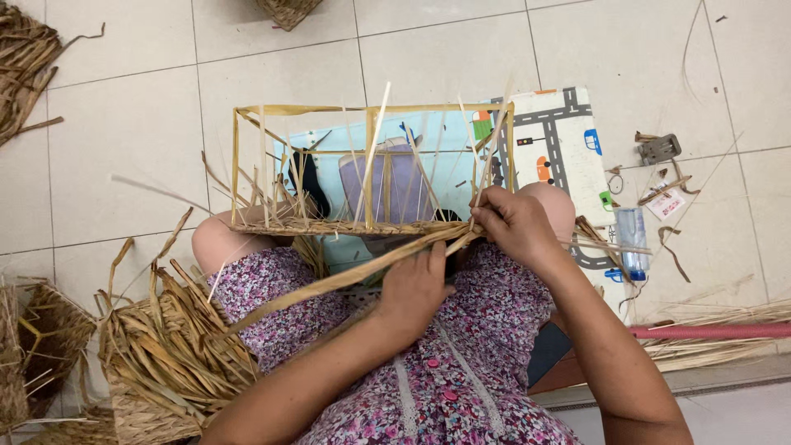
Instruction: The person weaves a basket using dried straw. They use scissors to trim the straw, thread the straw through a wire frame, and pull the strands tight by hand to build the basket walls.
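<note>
At the far left a heap of dried flat leaves (169, 350) lies on the pale tiled floor (124, 124), coarse, tan and curling. From it a long flat straw strand (329, 284) runs diagonally, low at the left and rising to the right, its long axis slanting up toward the basket frame (371, 165). The left hand (416, 288) rests just under the strand's upper stretch, fingers curled against the flowered dress; whether it actually grips the strand cannot be told. The frame is a box of thin pale sticks, resting across the knees, with loose uprights poking upward and a woven band along its near edge. At that band's right end the right hand (515, 222) has its fingertips pinched shut on the strand's upper end. Farther right a clear plastic bottle (633, 239) lies on a patterned play mat (568, 136).
</note>
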